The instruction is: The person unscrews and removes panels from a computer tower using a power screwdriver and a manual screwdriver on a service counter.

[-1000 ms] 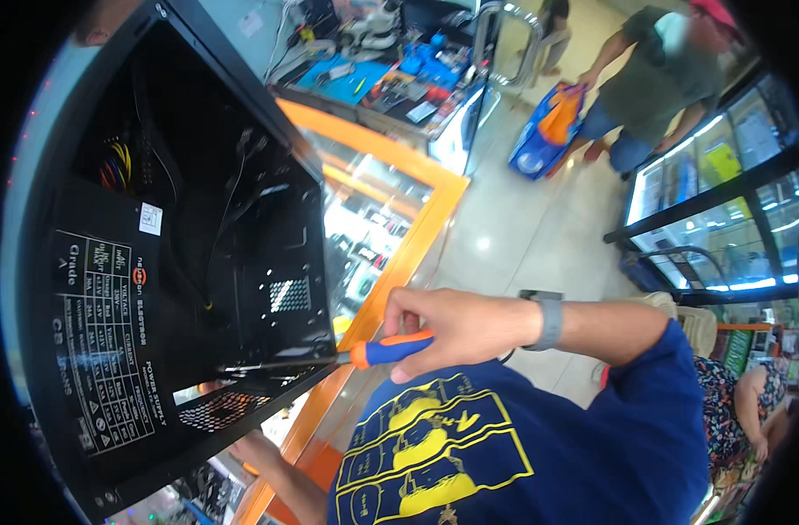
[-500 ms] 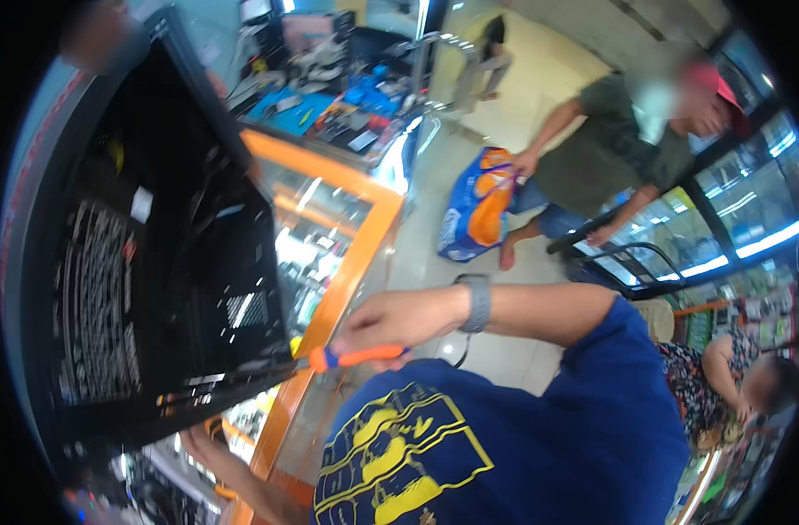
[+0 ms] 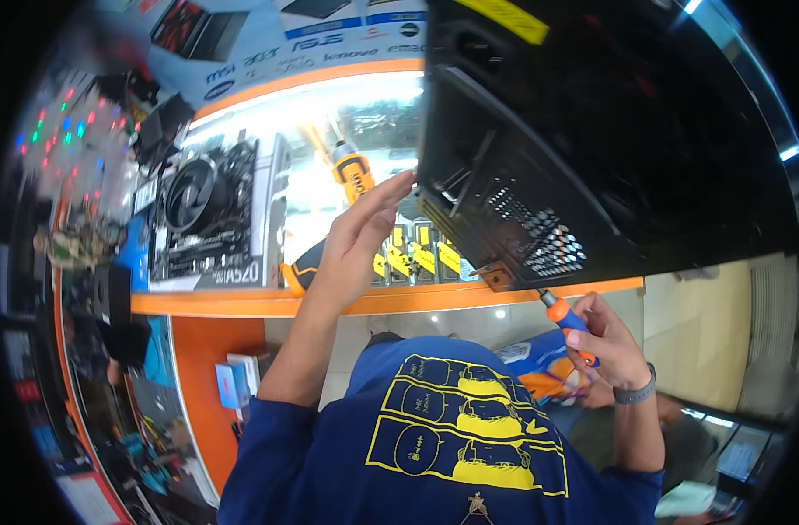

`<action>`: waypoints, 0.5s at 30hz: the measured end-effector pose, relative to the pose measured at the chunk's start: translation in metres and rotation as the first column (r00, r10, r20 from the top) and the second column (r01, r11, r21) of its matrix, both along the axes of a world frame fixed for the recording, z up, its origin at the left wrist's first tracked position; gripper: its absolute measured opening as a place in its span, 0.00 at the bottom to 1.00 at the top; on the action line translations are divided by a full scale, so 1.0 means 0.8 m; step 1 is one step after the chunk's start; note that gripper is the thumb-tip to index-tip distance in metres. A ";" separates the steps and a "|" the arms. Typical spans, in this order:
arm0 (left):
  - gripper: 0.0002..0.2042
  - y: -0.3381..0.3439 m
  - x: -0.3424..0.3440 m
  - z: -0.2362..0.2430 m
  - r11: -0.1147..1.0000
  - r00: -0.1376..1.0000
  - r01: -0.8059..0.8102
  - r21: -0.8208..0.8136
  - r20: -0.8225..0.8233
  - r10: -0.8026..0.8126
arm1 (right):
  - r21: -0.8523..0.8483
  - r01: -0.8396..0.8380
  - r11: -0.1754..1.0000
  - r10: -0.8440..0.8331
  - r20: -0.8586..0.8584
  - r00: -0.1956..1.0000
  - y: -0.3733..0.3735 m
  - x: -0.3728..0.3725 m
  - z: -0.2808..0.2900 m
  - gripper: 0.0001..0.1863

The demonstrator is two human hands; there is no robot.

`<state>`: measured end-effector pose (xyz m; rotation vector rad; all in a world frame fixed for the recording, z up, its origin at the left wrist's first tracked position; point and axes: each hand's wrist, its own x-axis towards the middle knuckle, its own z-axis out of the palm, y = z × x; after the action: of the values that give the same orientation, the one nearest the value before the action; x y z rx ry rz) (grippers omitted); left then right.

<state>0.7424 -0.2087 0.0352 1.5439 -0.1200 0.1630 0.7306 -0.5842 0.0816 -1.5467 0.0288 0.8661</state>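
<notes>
A black computer case (image 3: 679,175) stands tilted on the glass counter at the right, its perforated metal rear panel (image 3: 539,227) towards me. My right hand (image 3: 614,346) is closed round the orange and blue handle of a screwdriver (image 3: 567,317). The screwdriver's shaft points up at the lower edge of the rear panel, beside a small copper-coloured corner; whether the tip sits in a screw is hidden. My left hand (image 3: 362,236) is raised flat, fingers stretched, at the case's left edge. Its fingertips seem to meet that edge. An orange and black power screwdriver (image 3: 351,171) lies behind this hand.
At the left, a motherboard with a round black cooler fan (image 3: 194,194) rests on a box. Yellow-marked packages (image 3: 424,258) show under the glass, behind the orange counter edge (image 3: 390,303). A person holding a blue and orange bag (image 3: 548,372) is beyond my right arm.
The view has swung round, so the case now appears on the right. My left hand has come from beneath the case to its edge. The right hand still holds the screwdriver.
</notes>
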 end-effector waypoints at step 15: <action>0.13 0.029 -0.077 -0.004 0.740 0.976 -0.209 0.640 0.184 0.117 | 0.087 -0.015 0.996 0.028 -0.149 0.988 0.005 0.004 -0.005 0.19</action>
<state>0.6810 -0.1857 0.0319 2.2597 -0.1566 0.3978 0.7335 -0.5798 0.0778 -1.4022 0.0829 0.9878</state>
